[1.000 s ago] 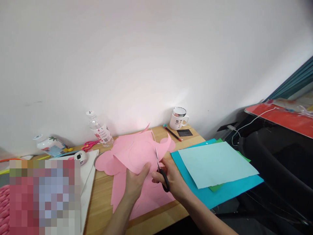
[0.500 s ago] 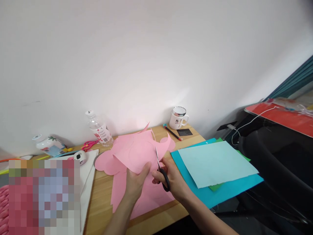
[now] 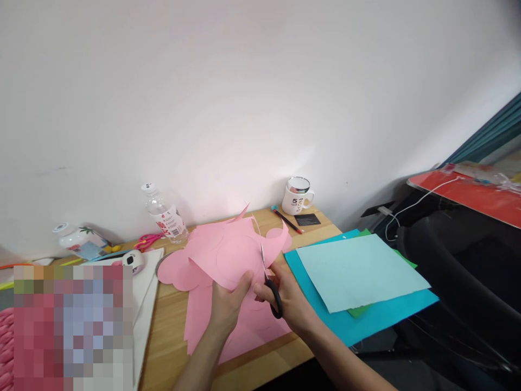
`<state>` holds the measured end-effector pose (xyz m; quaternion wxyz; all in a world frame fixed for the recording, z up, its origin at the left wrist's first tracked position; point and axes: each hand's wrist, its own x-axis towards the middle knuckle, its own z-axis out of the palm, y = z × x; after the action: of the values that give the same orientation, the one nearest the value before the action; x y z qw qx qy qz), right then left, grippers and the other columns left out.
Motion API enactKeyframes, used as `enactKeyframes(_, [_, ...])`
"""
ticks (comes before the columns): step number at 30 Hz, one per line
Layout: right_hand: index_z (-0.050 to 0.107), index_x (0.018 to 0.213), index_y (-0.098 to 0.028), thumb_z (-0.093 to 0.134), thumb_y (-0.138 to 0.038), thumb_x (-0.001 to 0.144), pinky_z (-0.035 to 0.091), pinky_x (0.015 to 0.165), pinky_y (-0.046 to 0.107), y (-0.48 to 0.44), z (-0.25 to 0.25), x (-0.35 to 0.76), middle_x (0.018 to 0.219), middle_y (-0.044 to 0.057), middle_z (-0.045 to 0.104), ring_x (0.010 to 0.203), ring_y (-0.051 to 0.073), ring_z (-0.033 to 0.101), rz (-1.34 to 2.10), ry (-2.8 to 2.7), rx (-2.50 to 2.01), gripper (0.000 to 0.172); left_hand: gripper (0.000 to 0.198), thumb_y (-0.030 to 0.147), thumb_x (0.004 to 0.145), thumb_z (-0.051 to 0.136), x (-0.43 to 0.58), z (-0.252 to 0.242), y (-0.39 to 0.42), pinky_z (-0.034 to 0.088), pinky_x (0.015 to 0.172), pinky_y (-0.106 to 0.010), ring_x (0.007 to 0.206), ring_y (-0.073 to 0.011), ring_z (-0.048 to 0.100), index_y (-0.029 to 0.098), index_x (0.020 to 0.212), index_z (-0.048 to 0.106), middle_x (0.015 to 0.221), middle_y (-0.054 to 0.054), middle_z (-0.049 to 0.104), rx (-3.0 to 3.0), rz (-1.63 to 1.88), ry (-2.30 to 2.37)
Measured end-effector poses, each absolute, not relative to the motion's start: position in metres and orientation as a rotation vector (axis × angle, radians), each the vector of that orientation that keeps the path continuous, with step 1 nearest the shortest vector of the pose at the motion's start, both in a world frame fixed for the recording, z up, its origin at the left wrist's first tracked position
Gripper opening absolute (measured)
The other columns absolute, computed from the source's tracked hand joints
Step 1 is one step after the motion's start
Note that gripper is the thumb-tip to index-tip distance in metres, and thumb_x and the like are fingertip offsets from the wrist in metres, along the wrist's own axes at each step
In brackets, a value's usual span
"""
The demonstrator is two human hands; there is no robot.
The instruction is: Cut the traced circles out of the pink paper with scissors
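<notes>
My left hand (image 3: pixel 228 305) pinches the near edge of a pink paper sheet (image 3: pixel 220 252) and holds it lifted above the wooden table (image 3: pixel 171 347). A faint circle is drawn on the sheet. My right hand (image 3: pixel 287 301) grips black-handled scissors (image 3: pixel 269 279), whose blades point up into the sheet's right edge. More pink paper (image 3: pixel 244 331) lies flat under both hands.
Light blue, teal and green sheets (image 3: pixel 358 277) lie stacked to the right. A white mug (image 3: pixel 299 196), a pencil (image 3: pixel 287 221) and a black card (image 3: pixel 307 220) sit at the back. A water bottle (image 3: pixel 163 214), pink scissors (image 3: pixel 148 240), a jar (image 3: pixel 79 240) and white paper (image 3: pixel 145 288) are on the left.
The scissors have crept slightly further along the cut in the pink sheet. Both hands stay almost in the same place.
</notes>
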<state>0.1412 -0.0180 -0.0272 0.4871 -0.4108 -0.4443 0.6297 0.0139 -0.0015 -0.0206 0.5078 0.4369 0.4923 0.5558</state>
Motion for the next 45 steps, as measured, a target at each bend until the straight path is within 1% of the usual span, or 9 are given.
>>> enactKeyframes(6, [0.050, 0.102, -0.020, 0.075, -0.047, 0.068, 0.042, 0.055, 0.026, -0.0188, -0.0248, 0.1405, 0.063, -0.005, 0.051, 0.058, 0.012, 0.050, 1.535, -1.072, -1.038, 0.051, 0.029, 0.037, 0.063, 0.073, 0.0128, -0.0203, -0.0017, 0.056, 0.062, -0.033, 0.069, -0.0234, 0.068, 0.013, 0.079, 0.069, 0.072, -0.007, 0.073, 1.048, 1.289, 1.188])
enactKeyframes(12, [0.049, 0.097, -0.020, 0.075, -0.044, 0.067, 0.045, 0.058, 0.027, -0.0182, -0.0276, 0.1412, 0.070, -0.003, 0.055, 0.060, 0.013, 0.055, 1.540, -1.064, -1.065, 0.046, 0.038, 0.034, 0.061, 0.075, 0.0107, -0.0209, 0.0006, 0.056, 0.074, -0.034, 0.085, -0.0258, 0.069, 0.012, 0.091, 0.070, 0.087, -0.009, 0.075, 1.033, 1.333, 1.195])
enactKeyframes(18, [0.048, 0.102, -0.020, 0.073, -0.043, 0.069, 0.045, 0.059, 0.029, -0.0196, -0.0256, 0.1408, 0.068, -0.003, 0.054, 0.061, 0.014, 0.056, 1.541, -1.056, -1.085, 0.047, 0.028, 0.038, 0.066, 0.071, 0.0105, -0.0209, 0.0004, 0.057, 0.063, -0.034, 0.067, -0.0234, 0.068, 0.013, 0.080, 0.070, 0.070, -0.007, 0.074, 1.079, 1.257, 1.160])
enactKeyframes(24, [0.048, 0.093, -0.020, 0.070, -0.045, 0.070, 0.046, 0.061, 0.030, -0.0198, -0.0252, 0.1409, 0.064, -0.005, 0.054, 0.059, 0.014, 0.056, 1.510, -1.093, -1.124, 0.040, 0.040, 0.034, 0.059, 0.076, 0.0095, -0.0207, 0.0016, 0.054, 0.082, -0.037, 0.091, -0.0274, 0.068, 0.012, 0.092, 0.070, 0.093, -0.011, 0.075, 1.028, 1.314, 1.215])
enactKeyframes(27, [0.048, 0.092, -0.020, 0.070, -0.047, 0.070, 0.046, 0.059, 0.029, -0.0196, -0.0252, 0.1409, 0.060, -0.005, 0.054, 0.058, 0.015, 0.056, 1.499, -1.108, -1.128, 0.040, 0.039, 0.035, 0.058, 0.076, 0.0087, -0.0199, 0.0020, 0.054, 0.080, -0.037, 0.088, -0.0273, 0.069, 0.012, 0.089, 0.070, 0.090, -0.011, 0.075, 1.023, 1.295, 1.225])
enactKeyframes(33, [0.046, 0.088, -0.020, 0.067, -0.052, 0.070, 0.042, 0.054, 0.027, -0.0195, -0.0238, 0.1405, 0.055, -0.005, 0.052, 0.055, 0.015, 0.055, 1.494, -1.111, -1.157, 0.042, 0.036, 0.039, 0.063, 0.073, 0.0067, -0.0204, 0.0024, 0.055, 0.075, -0.034, 0.080, -0.0247, 0.069, 0.012, 0.087, 0.068, 0.083, -0.009, 0.075, 1.073, 1.278, 1.199])
enactKeyframes(39, [0.046, 0.093, -0.019, 0.067, -0.050, 0.072, 0.043, 0.056, 0.028, -0.0194, -0.0286, 0.1419, 0.051, -0.007, 0.052, 0.054, 0.015, 0.056, 1.496, -1.101, -1.165, 0.043, 0.033, 0.039, 0.065, 0.072, 0.0064, -0.0228, 0.0029, 0.056, 0.067, -0.034, 0.068, -0.0223, 0.068, 0.013, 0.085, 0.068, 0.076, -0.007, 0.074, 1.081, 1.268, 1.162])
enactKeyframes(42, [0.047, 0.094, -0.019, 0.067, -0.050, 0.073, 0.044, 0.056, 0.029, -0.0201, -0.0294, 0.1425, 0.051, -0.007, 0.051, 0.054, 0.014, 0.056, 1.504, -1.108, -1.151, 0.043, 0.032, 0.040, 0.065, 0.072, 0.0061, -0.0213, 0.0028, 0.056, 0.065, -0.035, 0.062, -0.0225, 0.067, 0.013, 0.083, 0.068, 0.066, -0.005, 0.072, 1.073, 1.239, 1.157])
enactKeyframes(45, [0.047, 0.094, -0.018, 0.068, -0.051, 0.071, 0.042, 0.054, 0.028, -0.0204, -0.0277, 0.1424, 0.050, -0.007, 0.051, 0.053, 0.015, 0.055, 1.503, -1.109, -1.165, 0.045, 0.031, 0.040, 0.064, 0.073, 0.0048, -0.0204, 0.0028, 0.056, 0.069, -0.036, 0.070, -0.0245, 0.068, 0.013, 0.081, 0.070, 0.070, -0.007, 0.073, 1.057, 1.247, 1.181])
